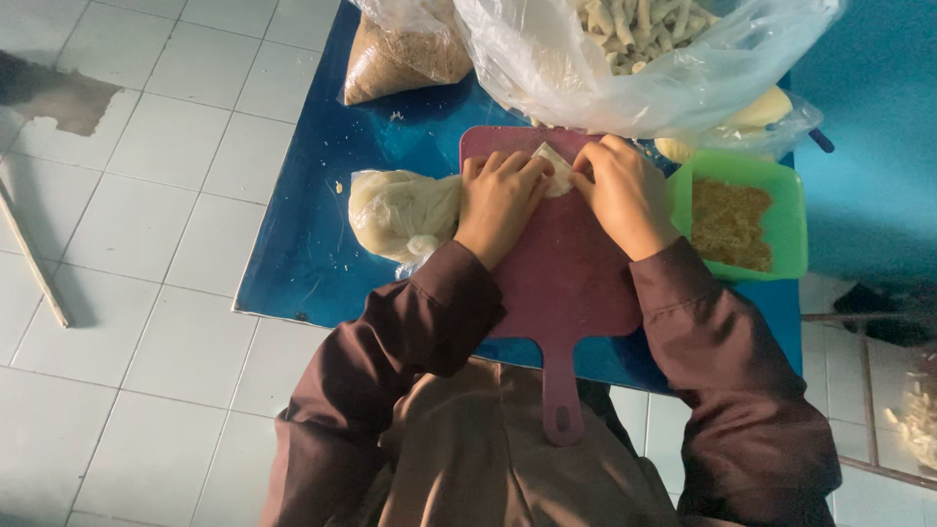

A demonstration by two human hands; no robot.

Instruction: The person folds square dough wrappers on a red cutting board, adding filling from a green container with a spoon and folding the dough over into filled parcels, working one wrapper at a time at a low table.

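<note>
- A white tiled floor [146, 195] runs under a low blue bench [312, 244], seen from above, with a dark patch on the tiles at 10 o'clock.
- A maroon cutting board [566, 283] lies on the bench near the middle, its handle pointing to 6 o'clock and hanging over the near edge.
- The left hand [498, 200] and the right hand [625, 190] rest side by side at the top of the board, fingers curled and pinching a small pale wrapper [554, 168] between them.
- The wrapper sits at the 12 o'clock end of the board, mostly hidden by the fingertips; what is inside it cannot be told.
- A green tub [795, 220] at 3 o'clock, just beside the board, holds brown crumbs [730, 222].
- A clear bag of pale dough [400, 215] lies at 9 o'clock, touching the left wrist.
- A large clear bag [625, 78] at 12 o'clock holds pale finger-shaped rolls [634, 24].
- A smaller bag of brown crumbs [400, 54] stands at 11 o'clock.
- The bench's left part, between the dough bag and its edge, is bare blue with a few crumbs.
- The right edge is crowded by the tub, and a teal wall [878, 127] stands close at 2 o'clock.
- Brown sleeves [420, 332] reach in from 6 o'clock.
</note>
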